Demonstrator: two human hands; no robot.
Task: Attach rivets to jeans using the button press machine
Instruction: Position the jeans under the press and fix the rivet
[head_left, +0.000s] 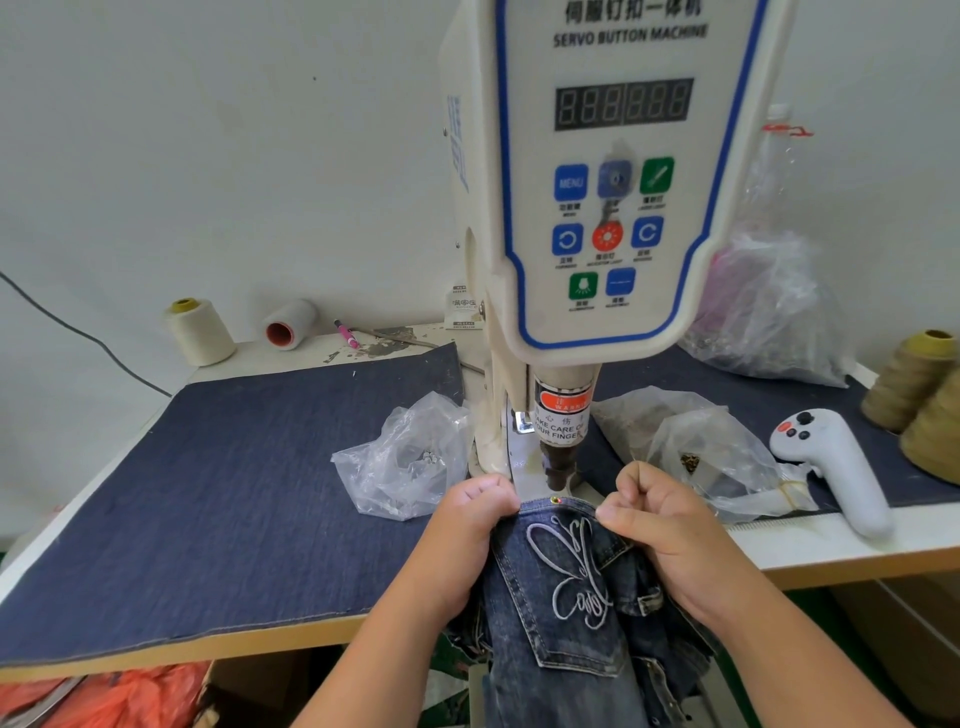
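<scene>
Jeans hang off the front edge of the desk, the top hem of their embroidered pocket pinched taut between the left hand and right hand, just in front of the punch of the press. Both hands sit close to that punch, so the likely trouble is a caught finger, or a rivet set off its mark if the cloth slips.

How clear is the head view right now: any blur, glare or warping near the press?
Head view: light is even and soft, with no harsh shadows; the machine panel text is slightly blurred and its display unreadable; wide-angle warping bends the table edges; both hands and the jeans stitching look fairly sharp; mild glare on the plastic bags.
</scene>
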